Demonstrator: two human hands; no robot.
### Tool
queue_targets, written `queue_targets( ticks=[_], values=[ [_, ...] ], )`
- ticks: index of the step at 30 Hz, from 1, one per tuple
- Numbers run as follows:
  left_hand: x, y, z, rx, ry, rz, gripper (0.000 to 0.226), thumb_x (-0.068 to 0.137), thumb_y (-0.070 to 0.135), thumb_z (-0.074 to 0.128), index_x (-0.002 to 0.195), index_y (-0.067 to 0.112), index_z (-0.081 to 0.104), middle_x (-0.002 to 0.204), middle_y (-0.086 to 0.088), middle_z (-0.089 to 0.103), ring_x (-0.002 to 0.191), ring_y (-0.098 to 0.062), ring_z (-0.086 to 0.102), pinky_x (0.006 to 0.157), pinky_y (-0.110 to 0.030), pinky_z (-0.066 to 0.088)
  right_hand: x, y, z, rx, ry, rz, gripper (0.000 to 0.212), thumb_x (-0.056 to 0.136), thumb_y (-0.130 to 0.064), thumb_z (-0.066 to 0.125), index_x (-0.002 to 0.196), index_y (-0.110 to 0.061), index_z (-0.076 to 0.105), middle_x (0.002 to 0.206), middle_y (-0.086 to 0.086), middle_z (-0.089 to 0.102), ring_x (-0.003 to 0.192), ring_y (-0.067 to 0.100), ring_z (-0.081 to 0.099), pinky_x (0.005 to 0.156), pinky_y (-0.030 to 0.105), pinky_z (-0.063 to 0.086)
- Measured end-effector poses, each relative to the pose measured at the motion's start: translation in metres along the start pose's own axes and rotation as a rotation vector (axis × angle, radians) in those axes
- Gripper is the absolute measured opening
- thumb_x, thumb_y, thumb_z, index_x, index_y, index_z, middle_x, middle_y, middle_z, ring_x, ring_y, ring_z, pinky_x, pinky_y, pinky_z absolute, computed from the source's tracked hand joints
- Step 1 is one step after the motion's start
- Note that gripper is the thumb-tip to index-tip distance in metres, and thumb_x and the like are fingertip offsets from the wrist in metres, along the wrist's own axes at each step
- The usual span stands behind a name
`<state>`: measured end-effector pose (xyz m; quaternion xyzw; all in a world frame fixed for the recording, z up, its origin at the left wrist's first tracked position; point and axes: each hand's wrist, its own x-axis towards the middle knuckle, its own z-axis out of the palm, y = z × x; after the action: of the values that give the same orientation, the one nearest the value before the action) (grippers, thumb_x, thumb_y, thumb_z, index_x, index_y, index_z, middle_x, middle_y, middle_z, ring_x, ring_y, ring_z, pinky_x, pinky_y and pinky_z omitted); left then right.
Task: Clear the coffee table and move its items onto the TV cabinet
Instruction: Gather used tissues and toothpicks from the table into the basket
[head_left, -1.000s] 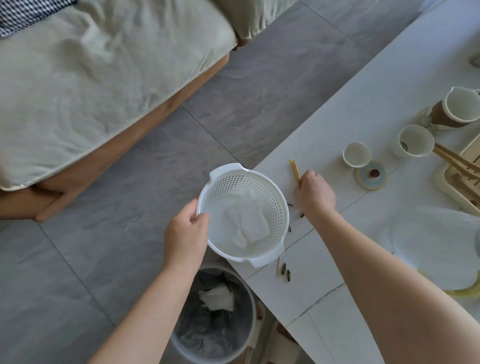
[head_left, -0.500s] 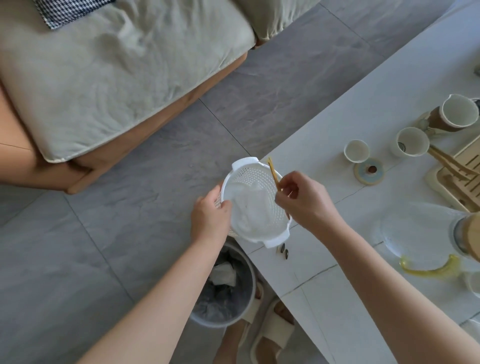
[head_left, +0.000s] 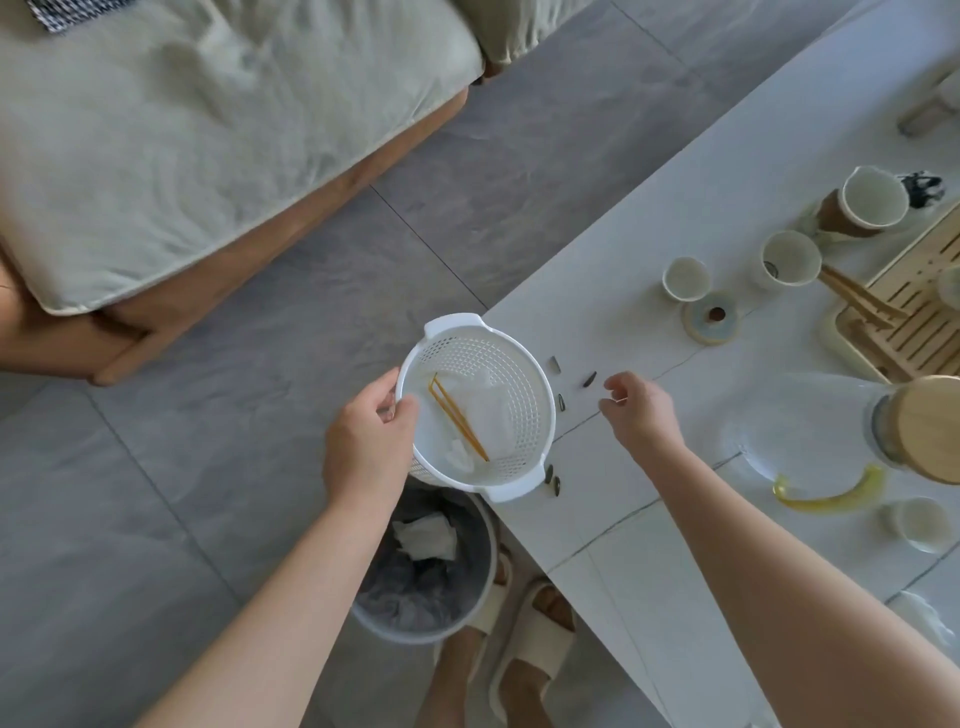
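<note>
Gathering scraps is the step in hand: the left hand (head_left: 370, 441) grips the white basket (head_left: 480, 405) at the counter's (head_left: 649, 208) near-left edge, one yellow stick (head_left: 457, 423) inside, while the right hand (head_left: 641, 410), loosely curled and empty, must next pinch the five dark seeds (head_left: 589, 379) beside the basket.

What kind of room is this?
Probably a living room: a cushioned sofa with a pale green cover faces a long white coffee table holding small cream ceramic teacups and a slatted wooden tea tray.
</note>
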<state>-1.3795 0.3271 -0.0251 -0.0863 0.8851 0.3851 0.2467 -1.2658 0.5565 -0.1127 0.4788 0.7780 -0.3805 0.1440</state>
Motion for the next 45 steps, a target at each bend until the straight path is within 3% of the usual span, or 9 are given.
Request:
queue_targets(
  ticks=[5, 9, 14, 17, 19, 23, 30, 37, 45],
  values=[
    [0.011, -0.010, -0.002, 0.029, 0.018, 0.049, 0.036, 0.084, 0.023, 0.057, 0.118, 0.034, 0.065, 0.084, 0.030, 0.059, 0.079, 0.013, 0.055, 0.069, -0.014, 0.040, 0.025, 0.000, 0.021, 0.061, 0.048, 0.030, 0.033, 0.092, -0.020, 0.053, 0.124, -0.016, 0.054, 0.117, 0.013, 0.056, 0.097, 0.025, 0.054, 0.071, 0.030, 0.042],
    [0.018, -0.016, -0.002, 0.023, 0.020, 0.056, 0.035, 0.084, 0.023, 0.058, 0.116, 0.036, 0.066, 0.077, 0.037, 0.056, 0.075, 0.025, 0.052, 0.068, -0.010, 0.041, 0.035, -0.007, 0.036, -0.074, 0.107, 0.062, 0.024, 0.091, -0.022, 0.047, 0.111, -0.015, 0.056, 0.108, 0.011, 0.054, 0.084, 0.027, 0.050, 0.067, 0.030, 0.038],
    [0.022, -0.018, 0.000, 0.032, 0.013, 0.062, 0.036, 0.083, 0.023, 0.056, 0.114, 0.038, 0.066, 0.080, 0.036, 0.060, 0.079, 0.020, 0.054, 0.068, -0.012, 0.041, 0.039, -0.013, 0.040, 0.042, 0.079, 0.072, 0.027, 0.086, -0.008, 0.039, 0.105, -0.014, 0.059, 0.094, 0.008, 0.058, 0.081, 0.029, 0.057, 0.064, 0.029, 0.042],
    [0.022, -0.017, 0.000, 0.016, 0.010, 0.053, 0.035, 0.083, 0.023, 0.057, 0.113, 0.038, 0.066, 0.084, 0.031, 0.064, 0.085, 0.011, 0.059, 0.079, -0.028, 0.053, 0.040, -0.024, 0.042, 0.167, 0.040, -0.072, 0.024, 0.088, -0.008, 0.046, 0.104, -0.010, 0.063, 0.092, 0.009, 0.058, 0.080, 0.028, 0.059, 0.067, 0.030, 0.047],
    [0.023, -0.017, 0.000, 0.020, 0.011, 0.055, 0.034, 0.083, 0.023, 0.057, 0.112, 0.039, 0.066, 0.078, 0.035, 0.061, 0.085, 0.010, 0.060, 0.080, -0.035, 0.055, 0.042, -0.031, 0.046, 0.101, 0.056, -0.116, 0.018, 0.089, -0.012, 0.051, 0.097, -0.008, 0.066, 0.092, 0.007, 0.054, 0.082, 0.030, 0.059, 0.067, 0.032, 0.047],
    [0.027, -0.022, 0.000, 0.034, 0.026, 0.082, 0.033, 0.083, 0.023, 0.059, 0.113, 0.036, 0.066, 0.070, 0.041, 0.057, 0.080, 0.018, 0.056, 0.073, -0.024, 0.049, 0.048, -0.035, 0.059, -0.094, 0.107, -0.115, 0.014, 0.090, -0.017, 0.049, 0.093, -0.011, 0.061, 0.093, 0.003, 0.048, 0.078, 0.026, 0.049, 0.060, 0.026, 0.034],
    [0.022, -0.020, 0.002, 0.020, -0.008, 0.070, 0.036, 0.082, 0.023, 0.056, 0.112, 0.041, 0.066, 0.085, 0.032, 0.065, 0.089, 0.001, 0.065, 0.082, -0.042, 0.057, 0.038, -0.013, 0.055, -0.315, 0.118, -0.302, 0.014, 0.093, -0.018, 0.046, 0.093, -0.014, 0.059, 0.091, 0.002, 0.055, 0.082, 0.022, 0.044, 0.057, 0.027, 0.034],
    [0.010, -0.027, -0.005, 0.045, 0.001, 0.064, 0.034, 0.084, 0.021, 0.057, 0.112, 0.038, 0.067, 0.079, 0.035, 0.060, 0.084, 0.013, 0.058, 0.074, -0.023, 0.050, -0.015, 0.023, 0.070, -0.351, 0.003, -0.418, 0.018, 0.096, -0.024, 0.042, 0.097, -0.017, 0.059, 0.097, -0.002, 0.056, 0.088, 0.019, 0.050, 0.059, 0.030, 0.045],
    [-0.007, -0.039, -0.010, 0.062, 0.000, 0.046, 0.034, 0.085, 0.020, 0.058, 0.114, 0.034, 0.067, 0.078, 0.036, 0.058, 0.079, 0.017, 0.055, 0.067, -0.015, 0.042, -0.042, 0.034, 0.093, -0.478, -0.018, -0.274, 0.034, 0.090, -0.042, 0.051, 0.116, -0.022, 0.044, 0.106, 0.001, 0.046, 0.084, 0.018, 0.051, 0.054, 0.029, 0.045]
  ],
)
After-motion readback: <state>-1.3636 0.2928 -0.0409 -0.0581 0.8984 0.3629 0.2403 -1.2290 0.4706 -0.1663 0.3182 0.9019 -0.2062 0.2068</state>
